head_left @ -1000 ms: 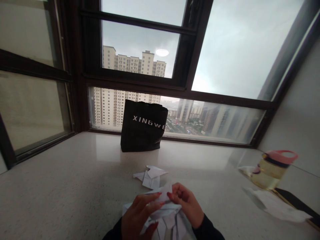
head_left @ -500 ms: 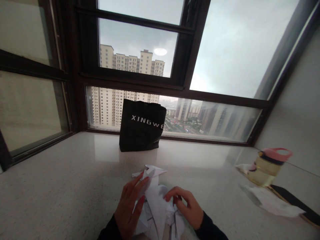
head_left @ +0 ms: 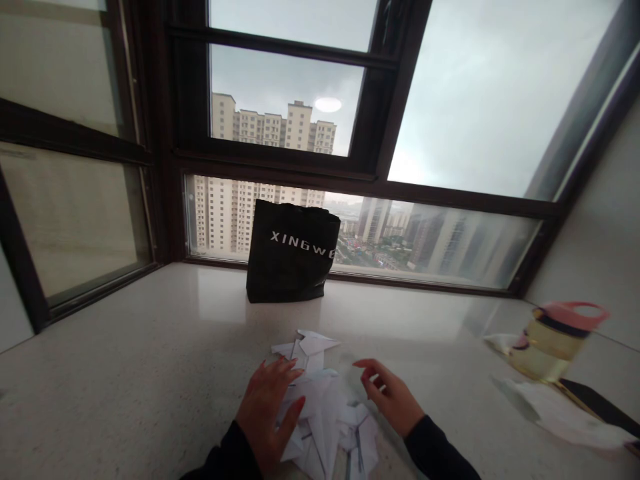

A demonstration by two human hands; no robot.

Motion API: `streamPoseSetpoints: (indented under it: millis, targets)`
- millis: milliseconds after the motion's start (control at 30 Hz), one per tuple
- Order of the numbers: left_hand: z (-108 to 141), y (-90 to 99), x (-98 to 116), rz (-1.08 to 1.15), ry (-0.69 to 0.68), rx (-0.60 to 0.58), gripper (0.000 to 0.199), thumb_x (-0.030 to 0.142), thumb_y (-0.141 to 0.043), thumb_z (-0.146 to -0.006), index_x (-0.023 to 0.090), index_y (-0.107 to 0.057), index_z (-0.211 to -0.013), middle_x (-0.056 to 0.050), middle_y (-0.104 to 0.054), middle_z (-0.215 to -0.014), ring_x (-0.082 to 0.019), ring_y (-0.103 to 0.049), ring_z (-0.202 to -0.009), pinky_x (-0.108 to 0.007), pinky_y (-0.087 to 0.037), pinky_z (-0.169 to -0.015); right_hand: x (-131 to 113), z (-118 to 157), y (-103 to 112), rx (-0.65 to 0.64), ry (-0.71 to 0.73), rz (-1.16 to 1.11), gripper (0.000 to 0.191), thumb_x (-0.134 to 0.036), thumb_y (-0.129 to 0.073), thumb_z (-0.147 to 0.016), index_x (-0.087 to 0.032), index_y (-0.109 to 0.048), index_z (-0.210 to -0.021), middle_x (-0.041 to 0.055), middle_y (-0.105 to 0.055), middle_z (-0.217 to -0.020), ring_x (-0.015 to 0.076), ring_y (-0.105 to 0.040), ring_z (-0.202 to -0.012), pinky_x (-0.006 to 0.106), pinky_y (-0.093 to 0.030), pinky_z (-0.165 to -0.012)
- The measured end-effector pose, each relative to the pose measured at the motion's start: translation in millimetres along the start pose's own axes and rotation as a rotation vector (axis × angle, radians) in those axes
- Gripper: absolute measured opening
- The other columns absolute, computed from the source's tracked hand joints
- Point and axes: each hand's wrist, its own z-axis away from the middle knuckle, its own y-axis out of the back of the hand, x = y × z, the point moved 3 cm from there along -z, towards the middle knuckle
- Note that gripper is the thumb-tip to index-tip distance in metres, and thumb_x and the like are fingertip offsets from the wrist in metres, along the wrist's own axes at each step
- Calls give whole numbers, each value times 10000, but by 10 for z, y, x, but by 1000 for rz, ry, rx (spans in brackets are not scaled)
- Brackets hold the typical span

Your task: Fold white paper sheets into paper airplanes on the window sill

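Two bare hands flank the pile of folded white paper [head_left: 323, 407], and the change is on its right side: the right hand [head_left: 395, 400] has come off the sheets and hangs just beside them, its fingers loosely curled, with nothing visible in them. The left hand [head_left: 265, 407] lies over the pile's left edge, fingers spread open; whether they press on the paper I cannot tell. So only the left hand seems placed to steady the pile. The pile rests on the speckled tabletop [head_left: 125, 373], and a folded piece [head_left: 314, 345] lies at its far end. Well to the right of the pile are a crumpled white wrapper [head_left: 560, 407], a dark flat object [head_left: 600, 403] and a pink-lidded bottle [head_left: 553, 350]. Beyond the pile, a black bag [head_left: 293, 267] stands upright before the window [head_left: 450, 250].
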Motion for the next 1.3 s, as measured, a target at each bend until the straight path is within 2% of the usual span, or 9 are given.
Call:
streamPoseSetpoints:
  millis: [133, 300, 467, 567, 633, 767, 967, 1133, 1300]
  targets:
    - [97, -191, 47, -13, -87, -48, 604, 541, -441, -671, 259, -336, -1194, -50, -428, -1212, -294, -347, -1102, -500, -248, -881, 123, 88, 11, -175, -255, 52, 521, -412, -510, -622, -154, -411, -1064, 22, -472, -747, 119, -508, -450, 183, -318, -243]
    - [262, -612, 11, 62, -97, -322, 785, 566, -457, -632, 210, -174, -1271, -95, -354, -1266, -278, -370, -1096, -409, -293, -868, -5, 139, -312, -178, -152, -79, 654, -136, -661, -423, -178, -450, -1040, -49, -471, -662, 67, -444, -464, 185, -379, -417]
    - [216, -526, -13, 131, -71, -399, 743, 421, -575, -540, 243, -311, -1212, -61, -395, -1243, -269, -388, -1080, -381, -315, -853, -1, 68, -384, -242, -212, -462, 538, -146, -598, -437, -184, -479, -960, -93, -443, -549, 45, -385, -349, 169, -306, -326]
    - [161, -382, 55, 128, -10, -368, 608, 283, -527, -547, 283, -403, -1142, -24, -449, -1202, -261, -413, -1054, -438, -265, -873, -23, 15, -61, -257, -248, -465, 345, -260, -542, -532, -163, -530, -862, -80, -439, -528, 39, -347, -261, 181, -265, -266]
    - [141, -325, 105, 109, 35, -325, 588, 233, -487, -528, 292, -433, -1111, -16, -461, -1191, -272, -409, -1052, -511, -167, -895, -135, -9, 196, -120, -191, -367, 286, -293, -478, -605, -161, -549, -848, -64, -434, -524, 46, -338, -264, 187, -250, -265]
    - [122, -285, 111, 142, 44, -197, 583, 251, -423, -570, 249, -388, -1152, -36, -469, -1181, -274, -410, -1049, -539, -93, -903, -592, 93, 300, 199, 175, -88, 261, -199, -426, -677, -188, -554, -904, 20, -512, -705, 133, -481, -544, 251, -406, -480]
    - [29, -5, -121, 296, 195, 293, 362, 238, -267, -777, 203, -359, -1125, -63, -504, -1098, -204, -453, -997, -376, -348, -807, -900, 342, -363, -382, 483, 76, 560, -199, -609, -576, -200, -455, -1114, 46, -610, -821, 191, -537, -754, 278, -418, -693]
    - [-29, 33, 45, 250, 147, 227, 270, 238, -363, -763, 212, -450, -1018, -51, -550, -1014, -204, -484, -954, -351, -392, -775, -698, -66, -207, -140, 322, 124, 248, -247, -441, -751, -200, -538, -975, 28, -606, -780, 148, -548, -690, 232, -424, -576]
    - [-8, -107, 177, 185, -58, 73, 258, 306, -456, -695, 216, -507, -931, -39, -581, -963, -201, -533, -863, -330, -414, -732, -456, -650, -310, -157, 297, 300, 483, -278, -602, -598, -148, -504, -1053, 110, -510, -1069, 253, -420, -1001, 372, -319, -833]
